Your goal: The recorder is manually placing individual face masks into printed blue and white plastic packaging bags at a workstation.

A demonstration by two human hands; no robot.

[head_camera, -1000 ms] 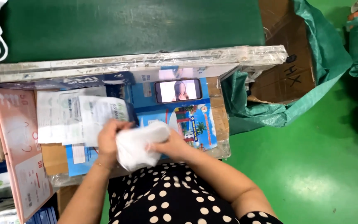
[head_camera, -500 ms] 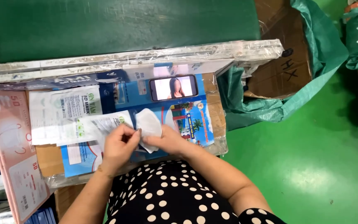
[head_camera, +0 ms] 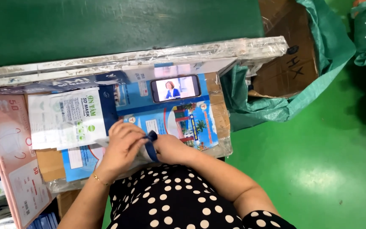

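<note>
Green floor (head_camera: 318,169) spreads to the right of a narrow bench (head_camera: 217,51) wrapped in clear film, seen from my head camera as I look straight down. My left hand (head_camera: 121,146) and right hand (head_camera: 170,148) meet at the near edge of the bench, just above my polka-dot top. Between them sits a small dark blue piece (head_camera: 151,144), with a pale packet (head_camera: 136,159) under the left hand. My left fingers are curled and pressed together over the packet and touch the blue piece; my right fingers pinch the blue piece from the other side, though I cannot tell exactly how many grip it. A thin gold bracelet (head_camera: 100,180) circles my left wrist.

Beyond my hands, a phone (head_camera: 175,88) lies flat on a blue printed box (head_camera: 191,123), its screen lit. To the left of the box lies a stack of white mask packets (head_camera: 66,116), and further left a pink box (head_camera: 9,148) runs along the bench edge. At right, an open carton (head_camera: 284,63) stands on the floor inside a green woven sack (head_camera: 331,46), just beside the bench end.
</note>
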